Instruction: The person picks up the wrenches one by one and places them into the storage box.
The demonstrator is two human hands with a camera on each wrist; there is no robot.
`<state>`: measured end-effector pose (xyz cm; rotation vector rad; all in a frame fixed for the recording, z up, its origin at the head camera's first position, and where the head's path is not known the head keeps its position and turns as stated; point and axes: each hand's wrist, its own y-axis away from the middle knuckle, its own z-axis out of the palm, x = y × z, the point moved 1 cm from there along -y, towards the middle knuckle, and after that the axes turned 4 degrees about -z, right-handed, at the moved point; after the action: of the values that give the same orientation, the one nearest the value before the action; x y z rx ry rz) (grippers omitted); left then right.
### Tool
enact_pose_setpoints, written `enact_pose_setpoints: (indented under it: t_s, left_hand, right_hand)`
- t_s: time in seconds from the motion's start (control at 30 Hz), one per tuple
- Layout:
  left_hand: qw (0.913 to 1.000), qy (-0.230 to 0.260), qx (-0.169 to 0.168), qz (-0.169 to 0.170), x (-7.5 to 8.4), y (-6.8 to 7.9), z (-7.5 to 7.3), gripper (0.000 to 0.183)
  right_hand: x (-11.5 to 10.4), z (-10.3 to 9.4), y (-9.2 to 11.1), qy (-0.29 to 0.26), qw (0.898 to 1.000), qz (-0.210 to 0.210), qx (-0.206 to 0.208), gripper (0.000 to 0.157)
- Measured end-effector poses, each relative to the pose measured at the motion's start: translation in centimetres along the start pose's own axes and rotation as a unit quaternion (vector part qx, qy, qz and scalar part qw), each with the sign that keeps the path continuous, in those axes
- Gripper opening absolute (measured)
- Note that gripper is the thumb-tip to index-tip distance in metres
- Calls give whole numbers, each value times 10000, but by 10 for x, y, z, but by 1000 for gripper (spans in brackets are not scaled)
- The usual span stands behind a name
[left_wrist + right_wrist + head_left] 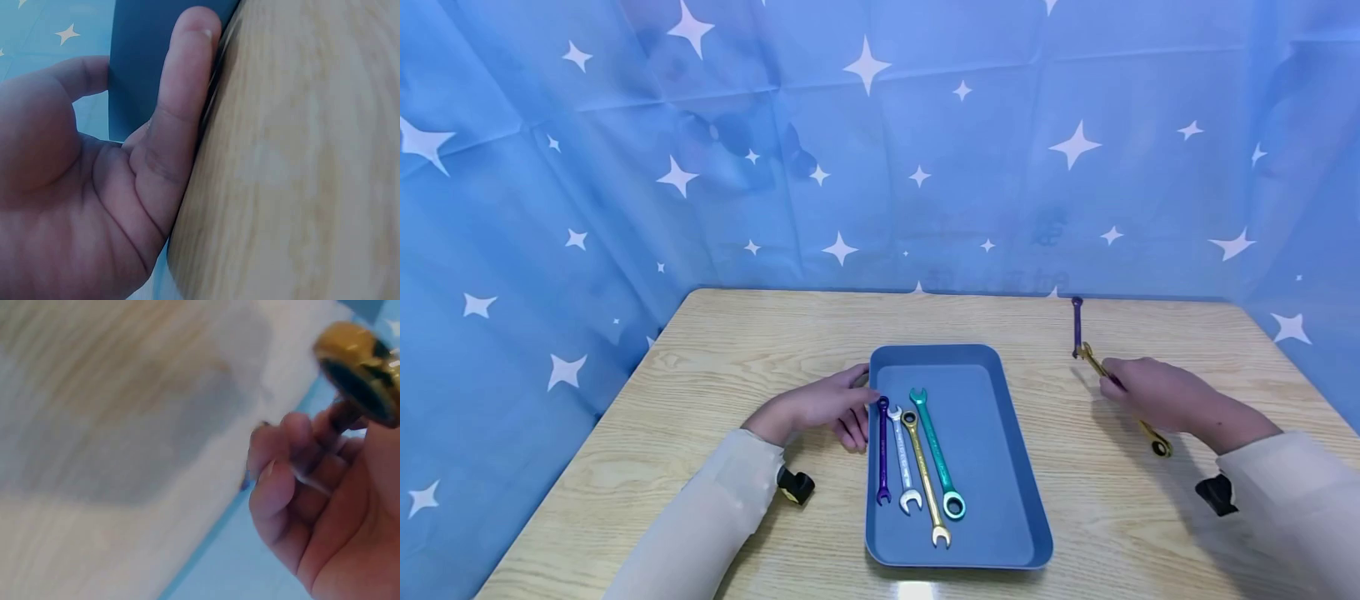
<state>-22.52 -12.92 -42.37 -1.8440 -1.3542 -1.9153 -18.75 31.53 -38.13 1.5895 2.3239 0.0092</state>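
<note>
My right hand (1157, 400) grips a gold combination wrench (1093, 360) by the middle of its shaft, above the table. The wrench's open end points away from me, and its ring end shows large in the right wrist view. Just past the open end, a purple wrench (1077, 321) lies on the table. My left hand (823, 408) holds the left wall of a blue-grey tray (1000, 467), thumb over the rim and fingers along the outside. Inside the tray lie a purple wrench (883, 450), a silver wrench (902, 458), a gold wrench (922, 475) and a green wrench (934, 442).
The wood-grain table (760, 333) ends at the back against a blue curtain (880, 167) with white stars. Dark wrist-worn devices show at the left sleeve (707, 508) and the right sleeve (1292, 492).
</note>
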Motion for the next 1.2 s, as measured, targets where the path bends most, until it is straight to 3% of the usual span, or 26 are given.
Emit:
enact_pose_setpoints:
  t_s: [0.23, 0.57, 0.9, 1.2]
  left_hand:
    - [10000, 31, 8, -15, -2, 0, 0, 65]
    - [10000, 47, -6, -33, -3, 0, 0, 66]
    - [10000, -15, 8, -14, -3, -1, -2, 64]
    - [10000, 5, 18, 13, -1, 0, 0, 64]
  right_hand:
    - [-29, -13, 1, -496, 9984, -287, -12, 35]
    - [-63, -19, 2, -325, 9977, -514, 304, 33]
    - [-100, -18, 0, -789, 9928, -724, 533, 36]
    - [-123, -12, -3, -838, 9911, -859, 580, 35]
